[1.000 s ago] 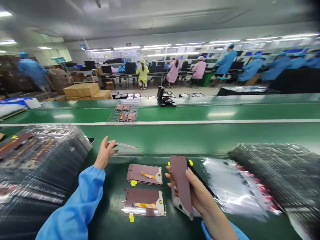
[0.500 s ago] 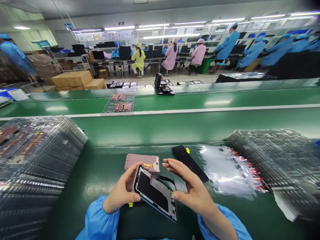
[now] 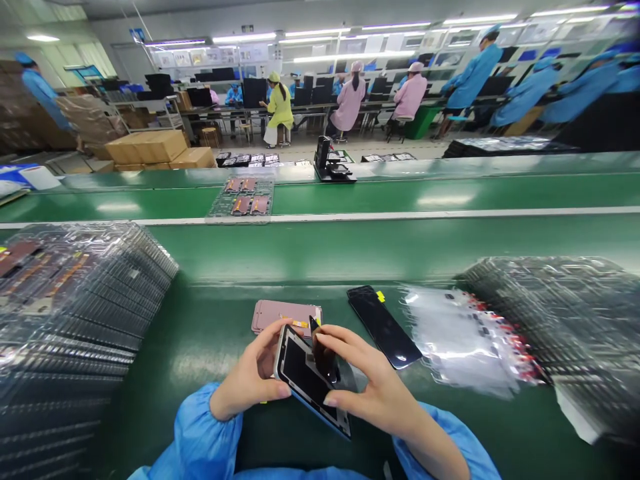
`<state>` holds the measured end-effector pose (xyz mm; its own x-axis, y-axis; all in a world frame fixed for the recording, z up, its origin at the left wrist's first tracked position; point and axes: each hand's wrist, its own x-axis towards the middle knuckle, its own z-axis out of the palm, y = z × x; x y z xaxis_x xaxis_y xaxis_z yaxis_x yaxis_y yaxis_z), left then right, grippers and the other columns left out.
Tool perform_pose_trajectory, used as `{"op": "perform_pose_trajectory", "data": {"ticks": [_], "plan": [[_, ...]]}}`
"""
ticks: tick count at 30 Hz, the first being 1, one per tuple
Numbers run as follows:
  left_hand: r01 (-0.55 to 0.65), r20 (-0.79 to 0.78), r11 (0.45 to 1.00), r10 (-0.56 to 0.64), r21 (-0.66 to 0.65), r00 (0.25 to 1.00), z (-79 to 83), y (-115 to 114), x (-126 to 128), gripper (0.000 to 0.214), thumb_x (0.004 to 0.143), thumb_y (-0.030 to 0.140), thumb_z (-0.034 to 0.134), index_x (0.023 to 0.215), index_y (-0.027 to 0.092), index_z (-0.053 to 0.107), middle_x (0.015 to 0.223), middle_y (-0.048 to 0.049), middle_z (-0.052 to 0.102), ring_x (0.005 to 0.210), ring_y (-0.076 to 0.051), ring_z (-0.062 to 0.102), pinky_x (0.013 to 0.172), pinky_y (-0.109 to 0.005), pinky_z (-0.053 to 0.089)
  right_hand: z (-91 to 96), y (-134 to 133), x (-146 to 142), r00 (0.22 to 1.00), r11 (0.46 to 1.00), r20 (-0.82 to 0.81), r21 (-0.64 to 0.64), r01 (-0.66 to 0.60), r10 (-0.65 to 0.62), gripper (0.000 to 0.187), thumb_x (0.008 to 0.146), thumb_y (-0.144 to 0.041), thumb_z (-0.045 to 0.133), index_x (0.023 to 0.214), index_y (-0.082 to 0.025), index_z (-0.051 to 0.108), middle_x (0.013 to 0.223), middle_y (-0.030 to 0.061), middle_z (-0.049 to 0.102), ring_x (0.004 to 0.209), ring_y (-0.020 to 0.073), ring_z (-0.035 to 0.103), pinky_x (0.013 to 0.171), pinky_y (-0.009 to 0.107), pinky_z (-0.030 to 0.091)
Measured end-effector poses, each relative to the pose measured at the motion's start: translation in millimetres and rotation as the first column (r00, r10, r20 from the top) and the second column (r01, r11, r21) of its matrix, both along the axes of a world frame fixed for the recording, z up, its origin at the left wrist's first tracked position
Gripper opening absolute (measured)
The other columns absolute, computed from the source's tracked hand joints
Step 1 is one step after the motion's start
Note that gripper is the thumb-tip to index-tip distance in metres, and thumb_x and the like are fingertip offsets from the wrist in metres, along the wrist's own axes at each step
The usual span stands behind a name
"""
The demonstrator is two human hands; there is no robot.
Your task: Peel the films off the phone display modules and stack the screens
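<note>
My left hand (image 3: 257, 373) grips the left end of a phone frame (image 3: 305, 380) with a pale edge, a blue side and a black inner panel. The frame is tilted in front of me. My right hand (image 3: 367, 380) is closed, fingers and thumb on a thin dark glossy film (image 3: 325, 360) that stands up over the frame. Clear sheeting shows beside it; whether the film is still joined to the frame I cannot tell. Just behind lie pinkish phone screen panels (image 3: 280, 311) with an orange flex cable. A black glossy screen (image 3: 385, 327) with a yellow tab lies right of them.
Stacked clear plastic trays (image 3: 120, 280) rise at left, with more trays (image 3: 565, 313) at right. Clear film sheets (image 3: 460, 340) with red tabs lie near the right stack. Across the green bench (image 3: 320, 247) are a tray of panels (image 3: 245, 200) and a black fixture (image 3: 330, 163). Co-workers sit beyond.
My right hand has moved left and down over the phone frame, and its fingers have closed on the dark film, which now stands more upright. My left hand keeps its grip.
</note>
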<state>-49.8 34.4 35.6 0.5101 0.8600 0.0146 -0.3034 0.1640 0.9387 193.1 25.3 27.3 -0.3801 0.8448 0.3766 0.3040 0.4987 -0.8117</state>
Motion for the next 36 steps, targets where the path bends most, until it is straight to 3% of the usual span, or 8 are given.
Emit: {"op": "perform_pose_trajectory", "data": {"ticks": [4,16,20,31,36], "plan": [[0.025,0.013,0.999,-0.025,-0.033,1.000,-6.3,-3.6,7.1,0.085,0.066,0.034,0.087,0.140,0.033,0.047,0.137,-0.0111,0.058,0.109,-0.026,0.065,0.097,-0.038,0.049,-3.4,-4.5,-9.3,0.999,0.998,0.045,0.055,0.006,-0.008,0.067,0.078,-0.052,0.076,0.138,-0.031,0.056,0.140,0.0130,0.057,0.124,0.0337,0.058,0.101,0.047,0.052],[0.039,0.028,0.997,-0.037,-0.064,0.999,-8.0,-7.2,10.1,0.089,0.067,0.032,0.087,0.144,0.029,0.041,0.112,-0.0092,0.068,0.098,-0.023,0.068,0.100,-0.041,0.046,-2.8,-9.8,-15.2,0.992,0.986,0.126,0.168,0.002,-0.023,0.072,0.077,-0.053,0.076,0.142,-0.033,0.052,0.138,0.0141,0.059,0.120,0.0349,0.062,0.093,0.048,0.057],[0.038,0.031,0.997,-0.036,-0.070,0.999,-8.9,-7.1,11.3,0.090,0.068,0.032,0.087,0.144,0.028,0.040,0.112,-0.0090,0.068,0.095,-0.021,0.069,0.101,-0.040,0.045,-3.1,-10.4,-15.7,0.987,0.981,0.158,0.192,0.004,-0.035,0.072,0.078,-0.054,0.075,0.142,-0.032,0.051,0.137,0.0154,0.060,0.120,0.0346,0.062,0.092,0.047,0.058],[0.022,-0.026,1.000,-0.022,0.000,0.999,-6.8,-8.5,13.8,0.085,0.073,0.031,0.082,0.145,0.027,0.038,0.133,-0.0144,0.061,0.111,-0.027,0.065,0.100,-0.039,0.048,-1.0,-11.8,-17.8,0.971,0.954,0.228,0.299,-0.004,-0.067,0.064,0.085,-0.054,0.067,0.139,-0.021,0.054,0.136,0.0188,0.058,0.122,0.0319,0.059,0.094,0.045,0.057],[0.020,-0.048,0.999,-0.019,0.031,0.999,-6.1,-9.4,14.1,0.081,0.074,0.030,0.081,0.144,0.029,0.040,0.135,-0.0126,0.060,0.104,-0.023,0.068,0.105,-0.039,0.044,-0.4,-11.6,-18.0,0.967,0.941,0.240,0.339,-0.007,-0.080,0.064,0.086,-0.056,0.064,0.138,-0.019,0.055,0.136,0.0195,0.058,0.122,0.0315,0.059,0.094,0.045,0.056]]}}
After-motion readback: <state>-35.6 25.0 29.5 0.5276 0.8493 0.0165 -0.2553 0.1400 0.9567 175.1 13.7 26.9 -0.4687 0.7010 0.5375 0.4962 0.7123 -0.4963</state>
